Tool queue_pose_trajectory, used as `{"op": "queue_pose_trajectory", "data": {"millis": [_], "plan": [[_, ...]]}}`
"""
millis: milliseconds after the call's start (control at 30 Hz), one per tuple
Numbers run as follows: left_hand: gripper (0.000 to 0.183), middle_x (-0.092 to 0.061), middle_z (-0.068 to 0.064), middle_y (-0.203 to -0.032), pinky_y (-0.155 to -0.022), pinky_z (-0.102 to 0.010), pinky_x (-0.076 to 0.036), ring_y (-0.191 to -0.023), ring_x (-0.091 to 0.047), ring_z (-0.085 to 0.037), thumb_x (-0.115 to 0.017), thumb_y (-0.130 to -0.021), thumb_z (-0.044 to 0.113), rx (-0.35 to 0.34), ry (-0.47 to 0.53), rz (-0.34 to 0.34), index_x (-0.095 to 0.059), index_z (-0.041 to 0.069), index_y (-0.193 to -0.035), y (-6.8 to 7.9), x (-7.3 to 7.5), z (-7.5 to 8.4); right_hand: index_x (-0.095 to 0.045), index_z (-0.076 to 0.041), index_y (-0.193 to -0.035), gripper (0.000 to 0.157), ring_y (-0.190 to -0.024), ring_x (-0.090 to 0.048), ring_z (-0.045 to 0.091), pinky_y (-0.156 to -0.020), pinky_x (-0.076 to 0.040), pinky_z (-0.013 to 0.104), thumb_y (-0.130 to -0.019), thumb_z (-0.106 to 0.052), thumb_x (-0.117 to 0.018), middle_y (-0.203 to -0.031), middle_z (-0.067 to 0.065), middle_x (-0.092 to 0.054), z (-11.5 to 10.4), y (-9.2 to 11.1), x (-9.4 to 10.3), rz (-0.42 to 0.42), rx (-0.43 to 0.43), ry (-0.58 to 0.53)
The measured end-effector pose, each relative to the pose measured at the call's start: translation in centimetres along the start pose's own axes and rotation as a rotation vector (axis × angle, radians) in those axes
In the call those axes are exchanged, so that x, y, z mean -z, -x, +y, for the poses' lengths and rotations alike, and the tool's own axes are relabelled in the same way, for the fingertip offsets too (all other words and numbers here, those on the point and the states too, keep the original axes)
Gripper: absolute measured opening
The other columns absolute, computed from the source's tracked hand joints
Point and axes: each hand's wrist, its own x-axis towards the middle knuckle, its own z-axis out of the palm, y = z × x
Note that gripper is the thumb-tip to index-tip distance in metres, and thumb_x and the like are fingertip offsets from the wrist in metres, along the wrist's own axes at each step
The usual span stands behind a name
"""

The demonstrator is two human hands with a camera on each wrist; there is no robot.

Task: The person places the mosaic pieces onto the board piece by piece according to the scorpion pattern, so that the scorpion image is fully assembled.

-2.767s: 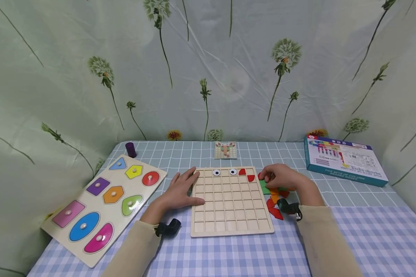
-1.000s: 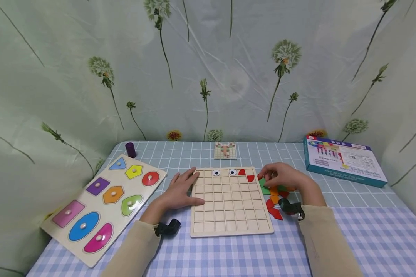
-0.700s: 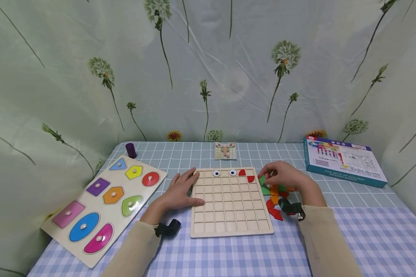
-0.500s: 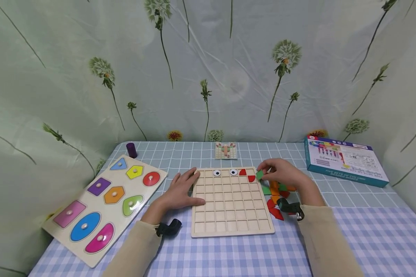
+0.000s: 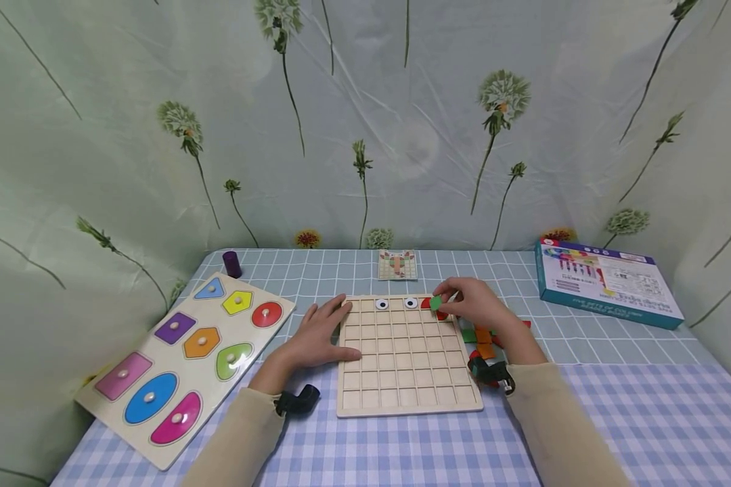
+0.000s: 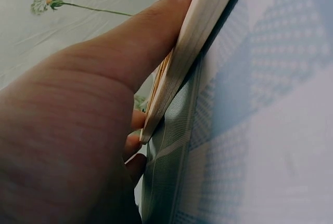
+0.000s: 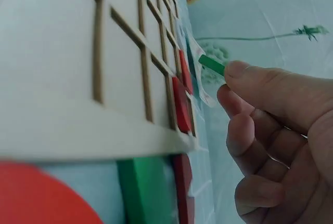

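Observation:
Between thumb and forefinger my right hand (image 5: 476, 302) pinches a green square tile (image 5: 435, 303), held above the upper right of a wooden grid board (image 5: 402, 410). In the right wrist view the green tile (image 7: 212, 65) appears edge-on, apart from the board. Red quarter-round tiles (image 7: 181, 104) sit in the board's corner cells, partly covered by my hand in the head view. Two eye tiles (image 5: 382, 305) lie in the top row. My left hand (image 5: 314, 338) rests along the board's left edge, its thumb (image 6: 166, 13) lying on the rim and its fingers extended.
Loose orange tiles (image 5: 484, 343), with green and red ones, lie right of the board under my forearm. Behind it is a small pattern card (image 5: 397, 264). A knobbed shape puzzle (image 5: 189, 368) is at left, a purple cylinder (image 5: 232, 264) behind it, a box (image 5: 609, 281) at right.
My right hand has lifted the green tile from the loose pile and carried it left over the board's upper right corner. The left hand stays in place.

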Motion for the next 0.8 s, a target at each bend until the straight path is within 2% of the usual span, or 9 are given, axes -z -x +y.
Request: {"op": "queue_pose_trajectory", "data": {"millis": [200,633,800], "plan": [[0.104,-0.019,-0.008,-0.168,-0.127,-0.056,-0.003,-0.155,-0.021,-0.031,-0.077,-0.077,0.059,0.005,-0.004,0.002,-0.03,0.014,-0.158,0.0,0.0,0.0,-0.07,-0.008,-0.107,0.019,-0.076,-0.056,0.018,-0.066,-0.047,0.028,-0.088,-0.012,-0.074,-0.089,0.005,-0.063,-0.5,-0.2,-0.8,-0.028,-0.019,-0.002],[0.104,-0.019,-0.008,-0.168,-0.127,-0.056,-0.003,-0.155,-0.021,-0.031,-0.077,-0.078,0.059,-0.003,0.001,0.002,-0.03,0.014,-0.158,0.1,0.1,0.0,-0.071,-0.009,-0.103,0.017,-0.076,-0.052,0.017,-0.065,-0.045,0.028,-0.087,-0.013,-0.077,-0.087,0.004,-0.059,-0.6,-0.3,-1.5,-0.055,0.022,0.051],[0.104,-0.019,-0.008,-0.168,-0.127,-0.056,-0.003,-0.155,-0.021,-0.031,-0.077,-0.078,0.059,-0.004,0.002,0.0,-0.03,0.014,-0.158,0.1,0.1,0.0,-0.069,-0.008,-0.103,0.018,-0.078,-0.05,0.018,-0.066,-0.043,0.029,-0.087,-0.013,-0.077,-0.085,0.003,-0.056,-0.6,-0.4,-1.7,-0.061,-0.001,0.057]]}}
